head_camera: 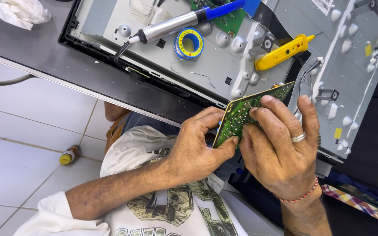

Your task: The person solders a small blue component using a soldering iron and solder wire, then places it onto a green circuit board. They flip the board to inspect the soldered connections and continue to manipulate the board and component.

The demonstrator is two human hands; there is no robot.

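Just below the yellow tester pen [282, 53], left hand [197, 148] and right hand [281, 146] both pinching a green circuit board [241, 114], over the grey metal chassis [351, 65]

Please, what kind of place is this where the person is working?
Probably an electronics repair bench. Both hands, left hand and right hand, hold a green circuit board; a soldering iron and solder spool lie on an opened metal chassis.
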